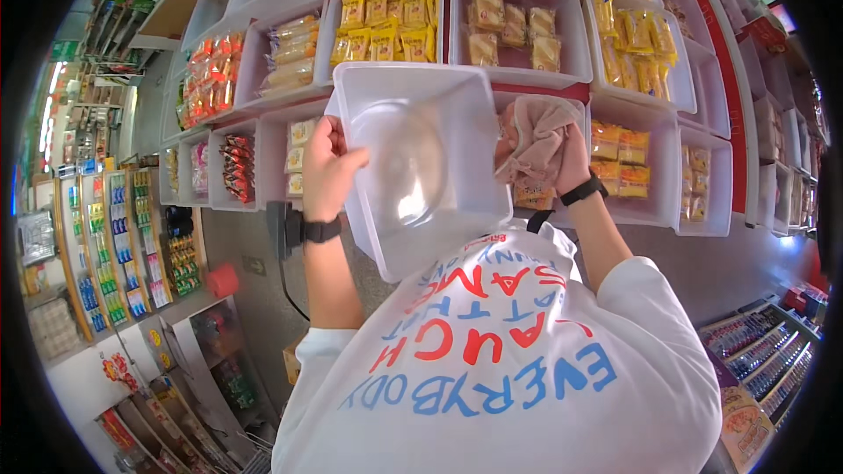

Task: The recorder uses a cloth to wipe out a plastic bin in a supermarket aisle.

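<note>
An empty white plastic bin (461,95) is held up, tilted, before my chest. My left hand (331,168) grips its left wall, with the thumb over the rim and the fingers behind. A bunched pinkish-brown cloth (540,138) is in my right hand (574,161), at the right side of the bin; the fingers are partly hidden by the cloth. Below the cloth, part of a yellow snack pack (533,197) shows in a bin of the display.
Bins of packaged snacks stand in rows ahead: yellow packs (384,26), wrapped sandwich-like cakes (487,10), orange-red packs (211,79) and yellow-orange packs (619,151). Hanging goods on a rack (112,243) are at the left, and shelves of small goods (764,355) at the lower right.
</note>
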The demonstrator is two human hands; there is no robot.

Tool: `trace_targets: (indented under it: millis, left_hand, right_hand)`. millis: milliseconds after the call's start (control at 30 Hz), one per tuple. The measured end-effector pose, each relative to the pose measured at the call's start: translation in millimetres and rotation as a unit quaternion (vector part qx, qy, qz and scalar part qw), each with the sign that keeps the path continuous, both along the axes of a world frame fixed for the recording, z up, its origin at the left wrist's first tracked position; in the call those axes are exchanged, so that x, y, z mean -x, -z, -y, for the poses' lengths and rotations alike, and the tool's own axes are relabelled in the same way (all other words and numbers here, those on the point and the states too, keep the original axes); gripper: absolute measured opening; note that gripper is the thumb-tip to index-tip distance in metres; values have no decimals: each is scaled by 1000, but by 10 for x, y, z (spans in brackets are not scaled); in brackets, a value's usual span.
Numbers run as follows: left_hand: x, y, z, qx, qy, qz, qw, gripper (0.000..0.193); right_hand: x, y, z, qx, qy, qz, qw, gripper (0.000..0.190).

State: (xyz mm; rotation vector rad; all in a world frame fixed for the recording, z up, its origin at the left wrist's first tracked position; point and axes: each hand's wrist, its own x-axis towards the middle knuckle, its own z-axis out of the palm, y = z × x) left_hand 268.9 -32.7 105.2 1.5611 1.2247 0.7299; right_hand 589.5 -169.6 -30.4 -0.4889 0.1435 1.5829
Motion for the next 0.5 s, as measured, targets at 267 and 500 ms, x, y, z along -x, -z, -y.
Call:
trace_targets:
  millis: [267, 500]
  left_hand:
    - [-179, 29, 427, -109, 159, 131, 972, 25]
    - [-173, 515, 584, -237, 212, -57, 947, 28]
  right_hand:
    - [-545, -266, 153, 32, 42, 157, 986, 55]
    - [-601, -341, 527, 11, 58, 166, 984, 40]
